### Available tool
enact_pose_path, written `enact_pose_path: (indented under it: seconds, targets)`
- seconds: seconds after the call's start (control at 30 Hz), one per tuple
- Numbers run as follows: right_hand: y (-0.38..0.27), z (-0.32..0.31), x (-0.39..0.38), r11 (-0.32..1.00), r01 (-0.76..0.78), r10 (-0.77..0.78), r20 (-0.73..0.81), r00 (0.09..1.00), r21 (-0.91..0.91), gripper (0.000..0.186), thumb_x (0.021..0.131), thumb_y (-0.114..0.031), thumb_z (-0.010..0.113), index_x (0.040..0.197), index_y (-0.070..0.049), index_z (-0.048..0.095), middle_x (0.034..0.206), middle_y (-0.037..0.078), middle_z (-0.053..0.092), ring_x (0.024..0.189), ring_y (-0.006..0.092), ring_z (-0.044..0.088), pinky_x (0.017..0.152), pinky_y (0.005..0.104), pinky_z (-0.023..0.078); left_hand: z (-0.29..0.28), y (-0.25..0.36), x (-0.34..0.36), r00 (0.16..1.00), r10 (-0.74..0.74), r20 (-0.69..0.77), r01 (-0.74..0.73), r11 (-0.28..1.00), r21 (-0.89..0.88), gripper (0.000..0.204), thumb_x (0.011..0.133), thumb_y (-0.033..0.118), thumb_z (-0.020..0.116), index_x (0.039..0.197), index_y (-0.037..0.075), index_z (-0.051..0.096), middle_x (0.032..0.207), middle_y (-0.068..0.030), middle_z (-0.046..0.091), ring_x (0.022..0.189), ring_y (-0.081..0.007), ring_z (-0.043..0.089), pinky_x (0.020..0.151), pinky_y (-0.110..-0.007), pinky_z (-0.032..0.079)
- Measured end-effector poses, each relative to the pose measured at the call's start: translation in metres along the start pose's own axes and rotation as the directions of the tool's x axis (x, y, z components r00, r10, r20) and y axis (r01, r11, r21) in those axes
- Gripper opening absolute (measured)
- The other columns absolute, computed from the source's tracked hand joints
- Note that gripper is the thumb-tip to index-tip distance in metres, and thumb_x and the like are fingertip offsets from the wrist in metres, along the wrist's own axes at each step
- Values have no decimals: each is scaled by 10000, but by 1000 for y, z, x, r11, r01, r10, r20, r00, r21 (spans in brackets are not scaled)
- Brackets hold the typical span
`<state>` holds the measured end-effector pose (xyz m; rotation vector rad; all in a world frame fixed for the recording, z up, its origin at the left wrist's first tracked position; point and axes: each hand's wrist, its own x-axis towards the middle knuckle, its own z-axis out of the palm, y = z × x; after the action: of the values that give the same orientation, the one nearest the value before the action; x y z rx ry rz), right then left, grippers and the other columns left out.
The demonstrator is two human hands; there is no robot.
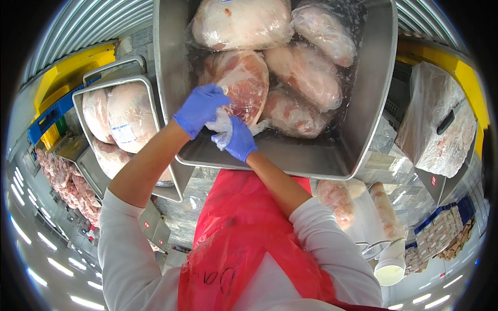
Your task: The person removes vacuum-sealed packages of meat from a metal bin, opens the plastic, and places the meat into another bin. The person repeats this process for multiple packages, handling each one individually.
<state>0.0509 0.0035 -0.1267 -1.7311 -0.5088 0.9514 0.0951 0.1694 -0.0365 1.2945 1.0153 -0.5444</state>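
Right hand, smooth blue-gloved, pinching crumpled whitish wrap. Left hand, also gloved, fingers curled by marbled red meat; cannot tell grip. Meat inside deep grey metal bin, beside rounded, film-wrapped pieces.

I get a bright feed: strip lights glare at lower left, wrapped meat glints, straight edges bow toward black corners, and the far background seems soft.

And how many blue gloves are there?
2: one on the left hand, over the reddish meat; one on the right hand, nearer the tub edge. Others may be hidden.
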Motion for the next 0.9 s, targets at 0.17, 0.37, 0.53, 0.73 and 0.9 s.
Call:
enact_pose_path:
  seconds: [0.17,0.37,0.53,0.73,0.9]
  targets:
    - [7,2,-6,988,56,-67,-73,995,-144,191,777,-179,605,882,-25,564,806,186,585,771,377,554,691,435,443,-46,24,3,996,-62,-63,52,988,-144,101,758,129,606,845,79,589,719,15,533,596,-78,508,498,-207,410]
    - [-7,1,-14,947,-60,35,-84,996,-315,151,828,-209,544,787,-64,549,741,157,584,688,357,559,617,443,447,-85,59,25,964,-107,-243,113,994,10,225,771,180,623,955,51,625,774,-20,546,609,-122,523,494,-252,438]
    - [13,-12,-23,916,-96,67,-88,994,-389,181,831,-240,536,734,-87,553,697,144,585,669,337,574,590,440,453,-107,55,51,950,-177,-258,155,983,-102,143,769,132,635,889,55,619,717,-21,561,549,-120,519,468,-248,440]
    - [31,8,-10,925,-77,72,-28,997,-371,98,794,-157,516,788,-117,606,734,137,602,700,329,578,623,436,456,-159,24,89,955,-227,-192,191,963,-189,84,775,142,628,795,62,609,706,-32,578,586,-141,558,517,-283,468]
    - [-5,20,9,939,27,-5,64,998,-344,128,797,-158,516,833,-133,636,740,130,612,707,321,587,637,431,455,-165,19,73,885,363,-291,42,560,827,170,742,212,640,799,57,601,769,-104,612,697,-246,598,629,-354,474]
